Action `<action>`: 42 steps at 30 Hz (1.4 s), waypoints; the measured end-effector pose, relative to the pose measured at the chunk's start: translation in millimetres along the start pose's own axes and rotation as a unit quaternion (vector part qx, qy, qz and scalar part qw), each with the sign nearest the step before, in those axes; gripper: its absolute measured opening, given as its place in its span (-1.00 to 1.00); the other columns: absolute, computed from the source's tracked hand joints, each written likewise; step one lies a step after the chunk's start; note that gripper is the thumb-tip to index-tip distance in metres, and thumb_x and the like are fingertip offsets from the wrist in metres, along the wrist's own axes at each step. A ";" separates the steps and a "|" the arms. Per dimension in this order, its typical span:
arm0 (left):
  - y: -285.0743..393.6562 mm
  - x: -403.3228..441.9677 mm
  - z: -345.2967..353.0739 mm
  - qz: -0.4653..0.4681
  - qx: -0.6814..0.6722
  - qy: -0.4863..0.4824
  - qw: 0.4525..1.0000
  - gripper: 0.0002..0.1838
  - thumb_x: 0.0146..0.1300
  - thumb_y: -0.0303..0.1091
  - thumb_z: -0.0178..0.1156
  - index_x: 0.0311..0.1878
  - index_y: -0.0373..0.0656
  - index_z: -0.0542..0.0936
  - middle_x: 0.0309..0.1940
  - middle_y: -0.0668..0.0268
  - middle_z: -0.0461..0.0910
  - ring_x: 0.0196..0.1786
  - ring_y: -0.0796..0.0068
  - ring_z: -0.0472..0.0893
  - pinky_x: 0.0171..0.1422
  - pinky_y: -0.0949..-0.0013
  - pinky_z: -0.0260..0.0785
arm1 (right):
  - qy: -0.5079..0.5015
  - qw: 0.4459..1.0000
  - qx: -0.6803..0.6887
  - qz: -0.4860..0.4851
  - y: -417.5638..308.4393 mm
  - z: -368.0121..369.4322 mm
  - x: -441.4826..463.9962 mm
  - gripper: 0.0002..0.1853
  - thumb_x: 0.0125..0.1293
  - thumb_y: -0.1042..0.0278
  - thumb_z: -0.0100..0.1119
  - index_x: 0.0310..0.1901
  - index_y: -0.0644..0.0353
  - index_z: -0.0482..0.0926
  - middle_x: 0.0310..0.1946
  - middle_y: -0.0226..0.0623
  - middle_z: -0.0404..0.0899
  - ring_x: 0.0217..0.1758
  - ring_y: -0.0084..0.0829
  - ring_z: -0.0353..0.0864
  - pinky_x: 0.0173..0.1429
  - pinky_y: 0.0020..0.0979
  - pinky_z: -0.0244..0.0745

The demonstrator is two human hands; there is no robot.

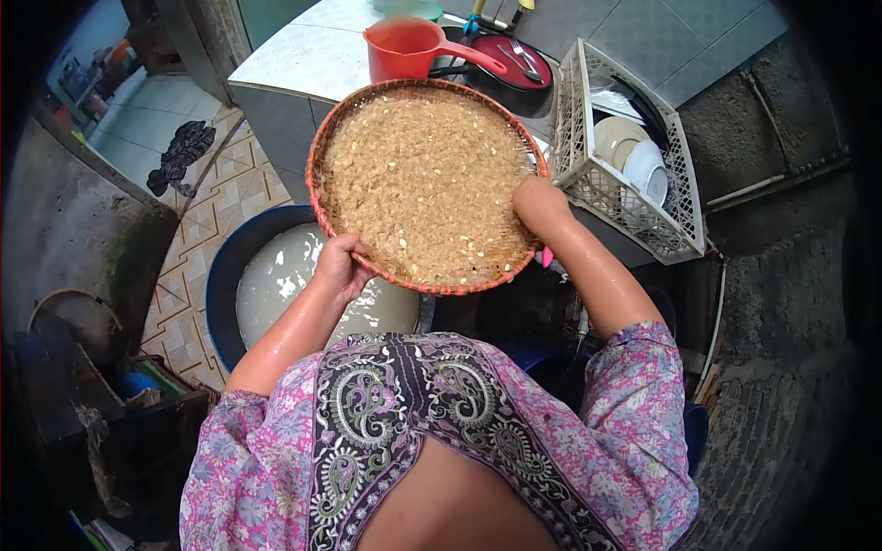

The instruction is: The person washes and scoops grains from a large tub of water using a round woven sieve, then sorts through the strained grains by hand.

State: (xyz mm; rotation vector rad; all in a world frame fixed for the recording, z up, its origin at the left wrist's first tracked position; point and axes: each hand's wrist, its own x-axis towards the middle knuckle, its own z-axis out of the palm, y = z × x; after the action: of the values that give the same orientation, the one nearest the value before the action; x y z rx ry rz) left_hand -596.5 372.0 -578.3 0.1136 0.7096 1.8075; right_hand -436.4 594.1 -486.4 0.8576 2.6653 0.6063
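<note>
A round woven winnowing tray (441, 289) with a reddish bound rim is held up in front of me. Spread over it is a wet-looking tan layer of grainy bits or hulls (418, 184), dotted with pale yellow pieces. My left hand (342, 268) grips the near-left rim, thumb on top and the other fingers mostly hidden below. On the right side, my right hand (544, 208) is closed over the rim; its fingertips are out of sight. Below the tray's left part stands a blue tub (219, 294) of cloudy whitish water (285, 266).
A red dipper (404, 50) stands on the tiled counter (285, 60), beside a dark red lid (505, 60) with cutlery on it. To the right, a white plastic crate (574, 119) holds plates and bowls (646, 170). Dark cloth (184, 151) lies on the floor at left.
</note>
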 end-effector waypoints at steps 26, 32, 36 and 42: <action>3.0 -2.3 7.1 -0.007 -0.010 -0.002 1.000 -0.41 -0.30 -0.54 -0.18 -0.03 -0.44 0.10 -0.22 -0.02 0.33 -0.21 0.09 0.44 -0.18 0.05 0.39 | 0.051 0.956 0.287 -0.038 6.7 31.8 39.3 -0.85 -0.11 0.30 0.03 -0.50 0.15 0.51 -0.55 -0.16 0.49 -0.42 -0.20 0.47 -0.29 -0.32 0.35; 3.5 -3.4 10.5 -0.007 0.000 0.021 1.000 -0.42 -0.31 -0.54 -0.18 -0.05 -0.46 0.11 -0.24 -0.01 0.34 -0.19 0.11 0.44 -0.13 0.05 0.36 | 0.137 0.913 0.377 0.077 28.3 27.8 77.8 -0.89 -0.12 0.35 0.03 -0.60 0.19 0.46 -0.62 -0.23 0.49 -0.54 -0.37 0.46 -0.43 -0.42 0.31; 1.8 1.1 5.9 -0.003 -0.002 0.027 1.000 -0.39 -0.32 -0.56 -0.18 -0.02 -0.44 0.09 -0.23 -0.01 0.33 -0.17 0.09 0.42 -0.08 0.03 0.33 | 0.121 0.968 0.210 0.065 27.4 29.3 91.3 -0.92 -0.13 0.38 0.04 -0.58 0.17 0.48 -0.53 -0.17 0.49 -0.41 -0.23 0.47 -0.32 -0.34 0.34; -0.5 4.0 1.7 -0.001 -0.002 0.033 0.999 -0.39 -0.33 -0.56 -0.18 -0.01 -0.42 0.09 -0.22 0.00 0.33 -0.16 0.08 0.42 -0.10 -0.01 0.33 | 0.131 0.962 0.242 -0.007 24.9 39.1 113.9 -0.87 -0.13 0.38 0.08 -0.47 0.13 0.53 -0.50 -0.18 0.50 -0.36 -0.22 0.48 -0.26 -0.31 0.35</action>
State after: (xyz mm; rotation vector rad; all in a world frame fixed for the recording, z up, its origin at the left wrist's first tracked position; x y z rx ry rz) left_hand -596.9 376.3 -578.2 0.0499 0.7528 1.8180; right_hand -499.0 693.1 -523.7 0.9298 3.1213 0.0548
